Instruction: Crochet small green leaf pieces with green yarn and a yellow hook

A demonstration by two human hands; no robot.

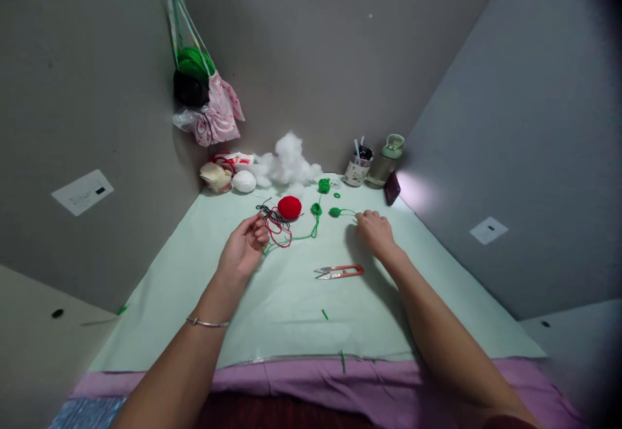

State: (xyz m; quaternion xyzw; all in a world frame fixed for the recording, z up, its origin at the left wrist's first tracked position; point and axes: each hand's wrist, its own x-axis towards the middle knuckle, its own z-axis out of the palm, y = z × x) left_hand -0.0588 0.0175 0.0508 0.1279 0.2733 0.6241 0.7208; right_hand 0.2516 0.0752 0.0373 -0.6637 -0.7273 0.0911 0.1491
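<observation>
The green yarn (296,238) trails just in front of the one red ball (289,207), its near end pinched in the curled-together fingers of the left hand (245,246). Right of the ball, the right hand (375,231) lies palm down, fingertips on a green tail (347,210); whether they grip it I cannot tell. Three small green pieces (335,212) sit right of the ball, and one pair of snips (339,271) lies well in front.
</observation>
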